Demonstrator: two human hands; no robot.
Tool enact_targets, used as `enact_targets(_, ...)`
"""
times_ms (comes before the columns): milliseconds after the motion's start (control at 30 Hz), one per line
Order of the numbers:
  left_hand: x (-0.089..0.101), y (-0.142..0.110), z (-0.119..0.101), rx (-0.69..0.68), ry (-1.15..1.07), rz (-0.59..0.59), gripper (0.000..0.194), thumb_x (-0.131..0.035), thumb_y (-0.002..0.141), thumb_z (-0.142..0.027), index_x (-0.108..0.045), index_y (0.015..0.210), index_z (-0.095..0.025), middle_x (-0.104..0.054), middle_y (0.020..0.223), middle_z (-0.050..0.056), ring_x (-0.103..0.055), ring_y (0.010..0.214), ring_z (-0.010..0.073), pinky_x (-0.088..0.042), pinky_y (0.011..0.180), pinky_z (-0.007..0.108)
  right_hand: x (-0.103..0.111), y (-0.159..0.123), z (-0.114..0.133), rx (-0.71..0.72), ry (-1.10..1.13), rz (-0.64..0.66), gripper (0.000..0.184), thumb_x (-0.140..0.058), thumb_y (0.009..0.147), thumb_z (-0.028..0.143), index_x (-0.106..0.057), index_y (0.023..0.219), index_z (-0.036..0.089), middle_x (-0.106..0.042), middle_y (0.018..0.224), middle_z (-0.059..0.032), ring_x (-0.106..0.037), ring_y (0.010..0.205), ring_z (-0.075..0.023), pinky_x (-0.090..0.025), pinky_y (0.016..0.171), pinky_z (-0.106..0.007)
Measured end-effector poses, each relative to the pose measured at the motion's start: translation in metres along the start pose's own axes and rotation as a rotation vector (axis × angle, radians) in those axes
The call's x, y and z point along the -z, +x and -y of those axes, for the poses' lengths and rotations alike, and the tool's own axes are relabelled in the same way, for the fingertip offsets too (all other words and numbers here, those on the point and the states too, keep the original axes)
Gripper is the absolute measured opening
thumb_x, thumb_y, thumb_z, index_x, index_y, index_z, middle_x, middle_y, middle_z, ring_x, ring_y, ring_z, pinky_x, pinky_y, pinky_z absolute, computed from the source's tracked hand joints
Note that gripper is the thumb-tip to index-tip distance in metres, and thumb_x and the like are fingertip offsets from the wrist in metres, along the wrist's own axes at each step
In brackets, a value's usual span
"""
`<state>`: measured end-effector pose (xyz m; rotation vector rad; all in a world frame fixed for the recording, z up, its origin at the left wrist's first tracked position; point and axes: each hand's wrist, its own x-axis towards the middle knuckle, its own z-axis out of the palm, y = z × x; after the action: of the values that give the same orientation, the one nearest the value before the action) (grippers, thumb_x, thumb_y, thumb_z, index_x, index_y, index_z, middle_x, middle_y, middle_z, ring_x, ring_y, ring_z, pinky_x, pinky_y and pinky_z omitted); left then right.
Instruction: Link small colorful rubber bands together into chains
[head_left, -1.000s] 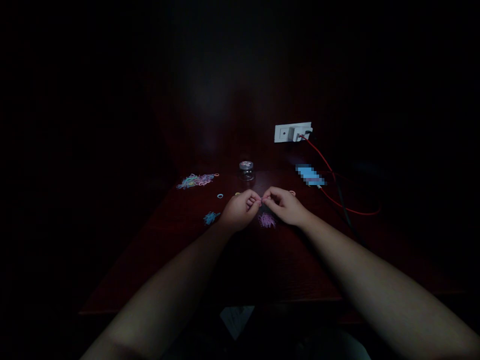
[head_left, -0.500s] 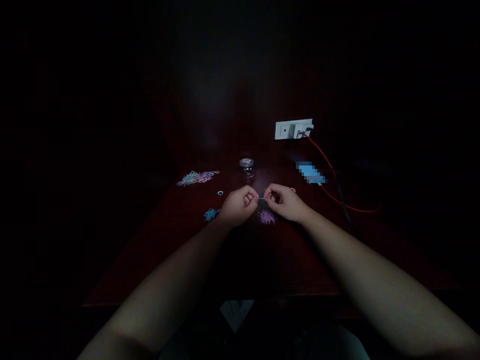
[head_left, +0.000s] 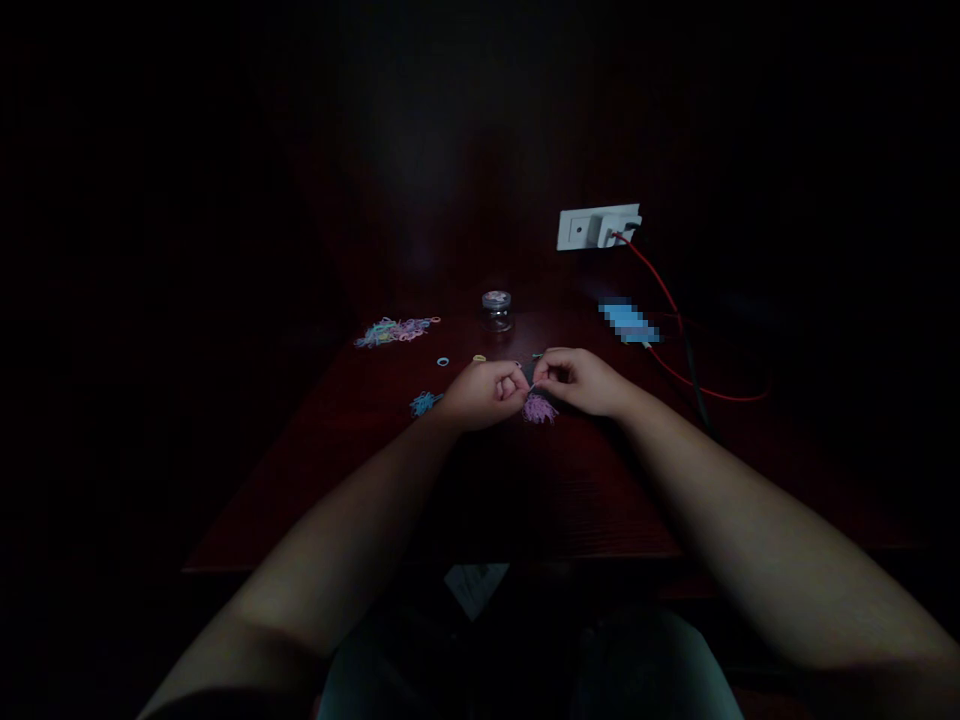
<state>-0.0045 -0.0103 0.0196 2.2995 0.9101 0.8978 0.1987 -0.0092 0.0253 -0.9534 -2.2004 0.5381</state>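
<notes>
My left hand (head_left: 487,395) is closed in a pinch, knuckles turned up, above the dark red table. Facing it, my right hand (head_left: 579,382) pinches with thumb and forefinger. A thin, pale rubber band (head_left: 533,387) spans the small gap between the fingertips, gripped at both ends. Just below it lies a pile of purple rubber bands (head_left: 540,409). A blue pile of rubber bands (head_left: 426,403) sits left of my left wrist. Beyond that hand are a loose light-blue band (head_left: 442,361) and a yellow band (head_left: 479,358), partly hidden.
Farther back on the table (head_left: 360,480) stand a mixed pile of bands (head_left: 394,331) and a clear lidded jar (head_left: 496,311). At right, a blurred phone (head_left: 628,320) is joined by a red cable (head_left: 660,275) to a wall socket (head_left: 577,230). Surroundings are dark.
The view has tilted downward, so everything sits higher in the picture. Between my hands, the band was level half a second ago and now slants, with the left fingertips lower.
</notes>
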Motion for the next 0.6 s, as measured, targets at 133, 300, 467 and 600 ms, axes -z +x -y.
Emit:
enact_targets(133, 0.0, 0.002, 0.005, -0.044, 0.03, -0.039, 0.009, -0.056, 0.073, -0.018, -0.064, 0.071, -0.014, -0.054, 0.053, -0.003, -0.044, 0.048, 0.007, -0.036, 0.049, 0.019, 0.0, 0.0, -0.004, -0.003, -0.018, 0.014, 0.009, -0.056, 0.078, 0.018, -0.064, 0.076, 0.014, -0.059, 0.073, -0.0028, -0.053, 0.064, -0.0121, -0.042, 0.061, -0.025)
enact_targets(300, -0.001, 0.004, 0.011, -0.013, 0.03, -0.116, 0.011, -0.055, 0.075, -0.02, -0.064, 0.074, -0.014, -0.055, 0.055, -0.003, -0.046, 0.05, 0.0075, -0.035, 0.05, 0.019, 0.001, 0.0, -0.007, 0.004, -0.038, 0.024, 0.009, -0.057, 0.078, 0.019, -0.065, 0.076, 0.014, -0.058, 0.075, -0.0029, -0.054, 0.066, -0.0125, -0.042, 0.062, -0.025)
enact_targets(467, -0.002, 0.004, 0.009, -0.002, 0.002, -0.11, 0.009, -0.056, 0.074, -0.02, -0.063, 0.074, -0.014, -0.056, 0.056, -0.003, -0.046, 0.049, 0.0074, -0.036, 0.049, 0.019, 0.002, -0.001, -0.007, 0.008, -0.039, 0.04, 0.009, -0.057, 0.078, 0.018, -0.066, 0.076, 0.015, -0.058, 0.074, -0.0027, -0.054, 0.066, -0.0124, -0.043, 0.062, -0.025)
enact_targets(600, -0.002, 0.004, 0.008, -0.026, 0.016, -0.12, 0.01, -0.056, 0.075, -0.021, -0.063, 0.073, -0.014, -0.055, 0.055, -0.003, -0.046, 0.049, 0.0075, -0.036, 0.049, 0.019, 0.002, -0.001, -0.008, 0.004, -0.056, 0.065, 0.011, -0.057, 0.078, 0.018, -0.067, 0.078, 0.015, -0.061, 0.076, -0.0036, -0.056, 0.067, -0.0128, -0.044, 0.063, -0.025)
